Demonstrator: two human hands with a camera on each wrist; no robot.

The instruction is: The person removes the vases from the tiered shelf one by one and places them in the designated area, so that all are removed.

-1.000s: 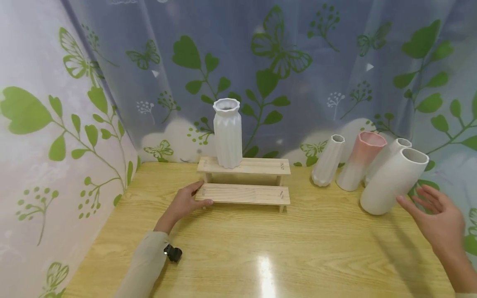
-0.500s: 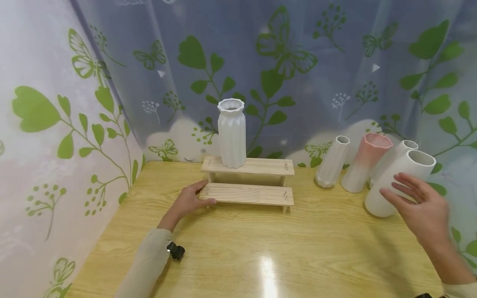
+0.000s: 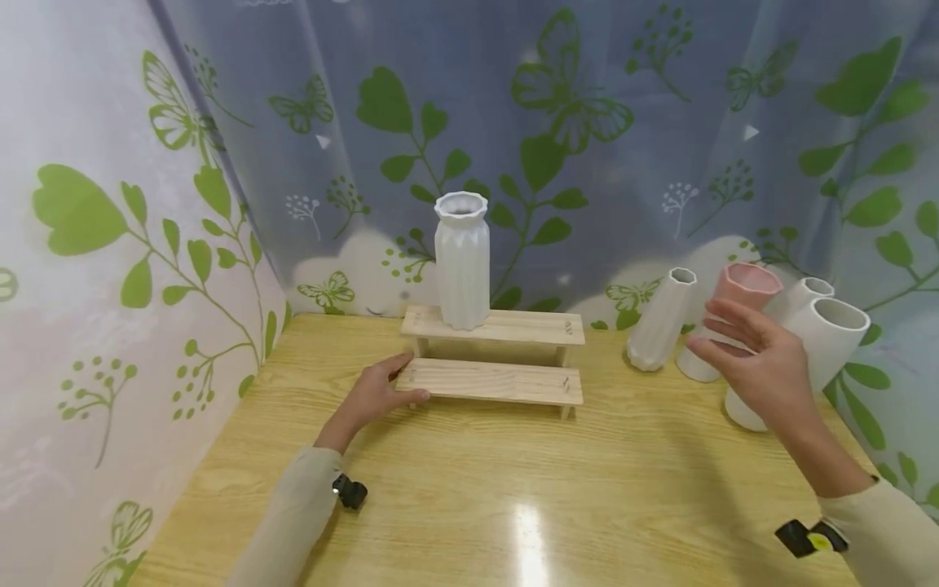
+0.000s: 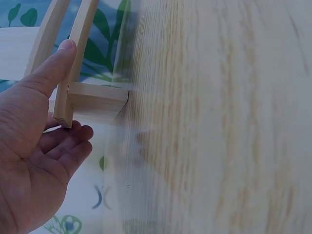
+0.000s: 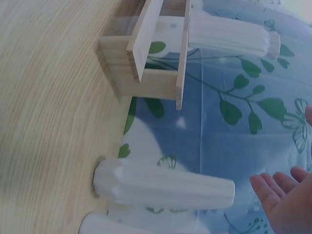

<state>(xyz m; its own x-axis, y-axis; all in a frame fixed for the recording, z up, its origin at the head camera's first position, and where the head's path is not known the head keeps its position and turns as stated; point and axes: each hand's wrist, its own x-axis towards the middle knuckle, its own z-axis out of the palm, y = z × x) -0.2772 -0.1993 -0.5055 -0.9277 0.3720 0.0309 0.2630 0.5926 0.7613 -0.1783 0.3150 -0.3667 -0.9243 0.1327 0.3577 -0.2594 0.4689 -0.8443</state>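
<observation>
The left hand (image 3: 376, 394) grips the left end of the lower board of a two-step wooden stand (image 3: 490, 380). In the left wrist view the thumb (image 4: 54, 66) lies along the board and the fingers are round its end. A white fluted vase (image 3: 464, 269) stands upright on the left part of the upper step. The right hand (image 3: 766, 367) hovers, fingers apart and loosely bent, before a pink-and-white vase (image 3: 750, 281), hiding part of it. Left of this hand stands a slim white vase (image 3: 663, 319); in the right wrist view the fingertips are near the slim vase's (image 5: 165, 185) mouth.
A wide white vase (image 3: 827, 336) and another white vase (image 3: 813, 287) stand behind the right hand and forearm. The wooden table (image 3: 469, 489) extends in front of the stand. A patterned curtain (image 3: 323, 49) hangs close behind.
My right hand has moved left, from beside the wide white vase to before the pink-and-white one. The left hand keeps its grip on the stand. The head view has shifted slightly.
</observation>
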